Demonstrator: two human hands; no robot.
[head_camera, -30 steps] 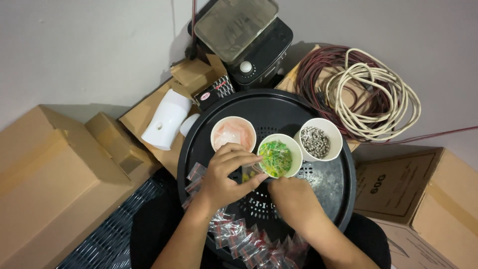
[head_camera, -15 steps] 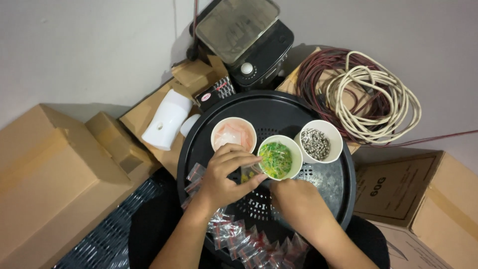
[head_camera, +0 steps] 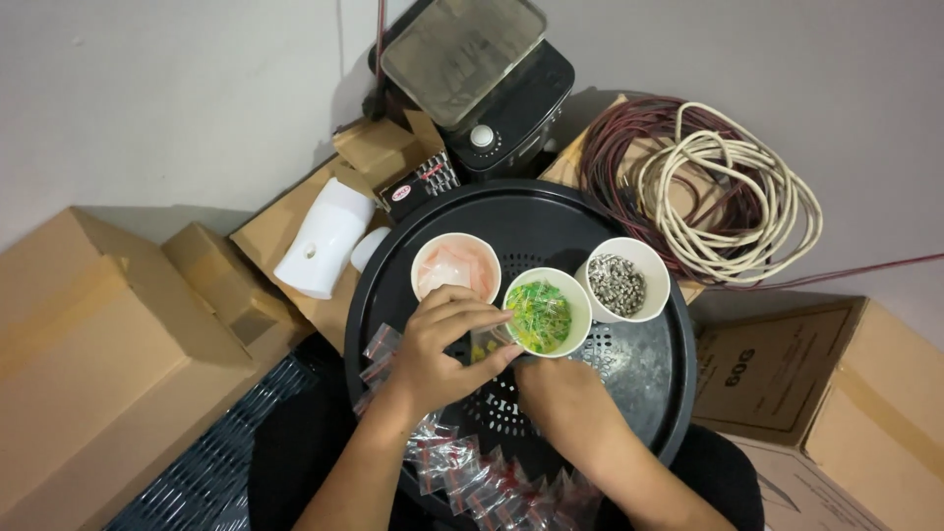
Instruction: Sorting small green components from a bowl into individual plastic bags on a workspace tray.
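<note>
From my remote seat I see the left hand (head_camera: 444, 344) curled over the middle of the round black tray (head_camera: 644, 379), its fingertips pinched narrow on a small clear packet (head_camera: 484, 346) with something yellowish inside. The packet sits just left of the bowl of green parts (head_camera: 547, 313) and touches, or nearly touches, its rim. The right hand (head_camera: 556, 393) lies just below that bowl, knuckles up and fingers tucked under toward the packet — I cannot tell whether it grips anything, since the view hides its fingertips. So the packet lies between the two hands, the left on top of it and the nearer one. The pink bowl (head_camera: 454, 265) stands just above the left hand, and the bowl of grey metal bits (head_camera: 621, 280) off to the right. More filled packets (head_camera: 472, 477) are heaped at the tray's near edge, by the left forearm.
</note>
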